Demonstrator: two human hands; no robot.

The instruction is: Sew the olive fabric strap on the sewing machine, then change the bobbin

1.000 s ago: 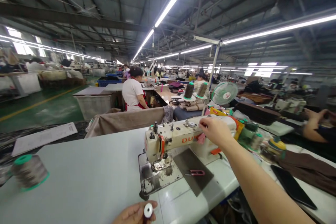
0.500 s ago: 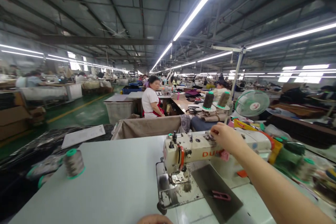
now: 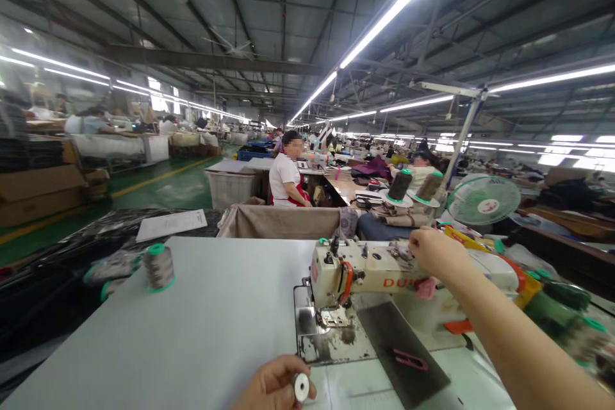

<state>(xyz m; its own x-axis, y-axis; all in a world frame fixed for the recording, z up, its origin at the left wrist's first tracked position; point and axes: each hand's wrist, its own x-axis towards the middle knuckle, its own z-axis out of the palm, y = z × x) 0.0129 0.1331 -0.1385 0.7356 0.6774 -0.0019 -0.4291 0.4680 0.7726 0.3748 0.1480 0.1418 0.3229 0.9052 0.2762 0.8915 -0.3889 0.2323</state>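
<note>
Near the bottom edge, my left hand (image 3: pixel 271 385) pinches a small round bobbin (image 3: pixel 302 387), its pale face and dark centre hole turned towards me. Across the top of the sewing machine (image 3: pixel 368 282) reaches my right hand (image 3: pixel 442 254). Its fingers are closed beside the metal parts on top of the machine arm; what they hold, if anything, is too small to make out. Thread snips (image 3: pixel 410 360) with a dull red handle lie on the dark mat (image 3: pixel 391 327) under the arm. A pink bit of cloth (image 3: pixel 425 288) hangs on the machine's front.
A grey thread cone (image 3: pixel 159 268) stands on the pale table (image 3: pixel 216 314) at left. Behind the machine are two thread cones (image 3: pixel 400 186), a green fan (image 3: pixel 485 200) and a fabric-lined bin (image 3: pixel 283 223). A co-worker (image 3: pixel 288 173) sits beyond; bagged cones (image 3: pixel 560 298) crowd the right.
My left hand has come up into view with the bobbin. My right hand stays at the machine's top. The whole scene has shifted rightward as the camera turned left.
</note>
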